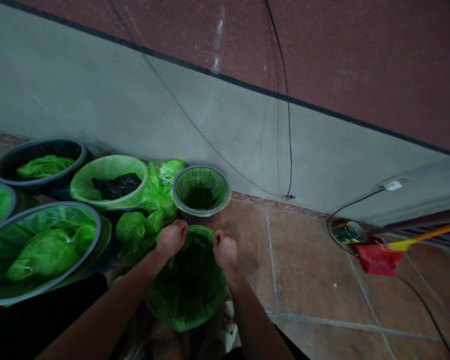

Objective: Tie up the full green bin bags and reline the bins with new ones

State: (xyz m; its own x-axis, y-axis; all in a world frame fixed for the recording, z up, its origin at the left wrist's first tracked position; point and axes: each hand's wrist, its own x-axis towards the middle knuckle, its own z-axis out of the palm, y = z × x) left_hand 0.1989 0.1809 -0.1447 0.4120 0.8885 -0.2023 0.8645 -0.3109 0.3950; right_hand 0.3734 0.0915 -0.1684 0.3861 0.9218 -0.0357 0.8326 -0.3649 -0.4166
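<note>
A round bin lined with a green plastic bag (185,317) stands on the floor close in front of me, its inside dark. My left hand (172,237) is closed on the liner's edge at the far left of the rim. At the far right of the rim, my right hand (225,246) pinches the same edge. The bag is spread open between both hands and folds over the rim nearest me. Just beyond stands a smaller grey-rimmed bin (201,172) with a green liner. Tied green bags (135,232) lie beside my left hand.
Larger bins stand at left: a green-lined one (97,240) holding a knotted green bag, a pale green one (109,165) with a black bag, and a dark one (7,160). A red dustpan (378,257) and cables (289,150) are at right, along the wall (210,120).
</note>
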